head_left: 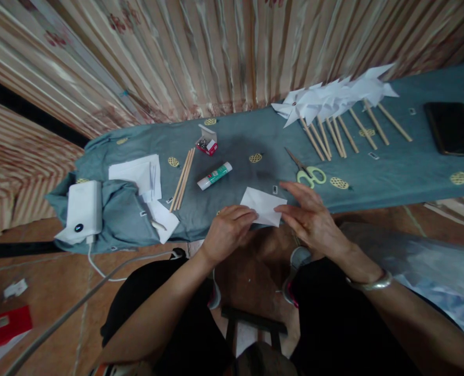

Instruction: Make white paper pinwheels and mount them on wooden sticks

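Note:
A small square of white paper (263,205) is at the front edge of the cloth-covered table. My left hand (232,230) pinches its near left side, fingers closed. At its right corner, my right hand (310,216) has thumb and a finger by the paper, with the index finger raised apart; whether it grips the corner is hard to tell. Beyond the paper lie a green-and-white glue stick (215,176) and green-handled scissors (308,171). Several thin wooden sticks (182,180) rest left of the glue, near an opened small red box (207,143) of pins or similar metal bits.
Several white paper pinwheels (333,100) on sticks lie at the back right, beside a dark phone or tablet (453,128). More white paper (133,169) and a white power bank (84,207) with a cable (110,277) are at the left. A pleated curtain (224,57) hangs behind.

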The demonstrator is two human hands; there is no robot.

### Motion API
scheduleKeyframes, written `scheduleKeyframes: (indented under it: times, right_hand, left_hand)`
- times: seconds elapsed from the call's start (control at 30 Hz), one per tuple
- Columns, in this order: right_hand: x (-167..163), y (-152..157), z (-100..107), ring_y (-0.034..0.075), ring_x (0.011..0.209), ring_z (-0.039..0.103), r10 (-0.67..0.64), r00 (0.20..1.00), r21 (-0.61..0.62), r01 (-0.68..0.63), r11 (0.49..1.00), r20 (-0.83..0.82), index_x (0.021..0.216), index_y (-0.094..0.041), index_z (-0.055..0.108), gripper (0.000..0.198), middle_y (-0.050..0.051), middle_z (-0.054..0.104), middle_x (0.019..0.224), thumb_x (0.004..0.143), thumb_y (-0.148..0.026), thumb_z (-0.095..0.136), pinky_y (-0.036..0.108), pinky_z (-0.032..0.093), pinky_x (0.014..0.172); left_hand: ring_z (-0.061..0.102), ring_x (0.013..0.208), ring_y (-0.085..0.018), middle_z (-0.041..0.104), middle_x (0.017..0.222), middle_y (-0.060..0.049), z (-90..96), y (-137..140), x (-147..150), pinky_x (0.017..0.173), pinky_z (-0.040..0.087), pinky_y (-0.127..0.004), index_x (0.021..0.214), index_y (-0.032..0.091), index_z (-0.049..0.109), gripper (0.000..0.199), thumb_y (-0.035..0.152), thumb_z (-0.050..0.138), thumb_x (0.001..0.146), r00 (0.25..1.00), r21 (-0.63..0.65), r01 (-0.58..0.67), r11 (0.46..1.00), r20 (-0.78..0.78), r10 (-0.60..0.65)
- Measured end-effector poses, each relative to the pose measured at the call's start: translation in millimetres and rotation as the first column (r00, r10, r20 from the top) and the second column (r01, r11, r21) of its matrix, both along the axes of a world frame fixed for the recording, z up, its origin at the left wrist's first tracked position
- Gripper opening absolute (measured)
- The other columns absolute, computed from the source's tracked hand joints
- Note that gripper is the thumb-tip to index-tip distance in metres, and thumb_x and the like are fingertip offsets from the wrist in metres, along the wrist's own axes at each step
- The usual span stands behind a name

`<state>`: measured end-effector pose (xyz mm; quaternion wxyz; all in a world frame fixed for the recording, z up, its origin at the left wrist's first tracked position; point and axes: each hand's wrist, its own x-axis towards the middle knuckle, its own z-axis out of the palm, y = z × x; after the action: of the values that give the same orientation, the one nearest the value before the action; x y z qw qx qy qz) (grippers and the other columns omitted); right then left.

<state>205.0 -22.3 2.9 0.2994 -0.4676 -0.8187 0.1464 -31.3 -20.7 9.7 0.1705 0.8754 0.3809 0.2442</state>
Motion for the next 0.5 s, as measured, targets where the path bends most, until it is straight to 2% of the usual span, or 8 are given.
scheduleKeyframes:
  times: [0.13,0.23,0.33,0.4,0.5]
  right_hand:
    - [-2,5,-1,0.025,0.110,0.061,0.008,0.988,-0.157,-0.032,0.987,-0.153,0.090,-0.024,0.070,0.015,0.006,0.070,0.112,0.090,-0.031,0.056,0.048,0.049,0.097]
    - [-5,10,-6,0.022,0.094,0.066,-0.068,0.969,-0.253,0.006,0.968,-0.238,0.090,-0.024,0.070,0.014,0.004,0.072,0.095,0.089,-0.034,0.059,0.041,0.053,0.087]
    - [-9,14,-8,0.020,0.080,0.066,-0.167,0.955,-0.322,0.082,0.943,-0.245,0.088,-0.024,0.072,0.017,0.003,0.070,0.082,0.087,-0.037,0.061,0.035,0.053,0.073]
    - [-12,16,-8,0.020,0.074,0.065,-0.211,0.951,-0.349,0.123,0.929,-0.227,0.087,-0.024,0.072,0.017,0.002,0.069,0.078,0.086,-0.037,0.061,0.033,0.052,0.068]
    - [-15,18,-5,0.019,0.074,0.066,-0.264,0.937,-0.398,0.158,0.904,-0.228,0.093,-0.022,0.071,0.018,0.002,0.071,0.079,0.084,-0.036,0.063,0.032,0.051,0.069]
  left_hand:
    - [0.062,0.090,-0.017,0.071,0.094,-0.007,-0.1,-1,-3,0.083,0.052,-0.031,0.101,0.015,0.069,0.023,0.023,0.049,0.094,0.989,-0.119,-0.062,0.991,0.124,0.077]
    - [0.063,0.087,-0.018,0.070,0.088,-0.007,-0.5,0,-5,0.080,0.052,-0.030,0.096,0.015,0.070,0.022,0.024,0.050,0.094,0.977,-0.177,-0.128,0.976,0.144,0.154]
    - [0.064,0.085,-0.018,0.069,0.086,-0.007,-1.1,1,-5,0.079,0.052,-0.030,0.095,0.014,0.070,0.020,0.023,0.052,0.092,0.972,-0.224,-0.182,0.957,0.105,0.210]
    - [0.064,0.082,-0.018,0.069,0.087,-0.007,-1.7,2,-5,0.077,0.052,-0.030,0.103,0.014,0.068,0.019,0.022,0.055,0.090,0.964,-0.251,-0.219,0.943,0.092,0.248]
    - [0.064,0.078,-0.018,0.069,0.086,-0.004,-3.5,2,-4,0.075,0.053,-0.030,0.126,0.014,0.056,0.039,0.021,0.059,0.088,0.946,-0.310,-0.262,0.914,0.107,0.307]
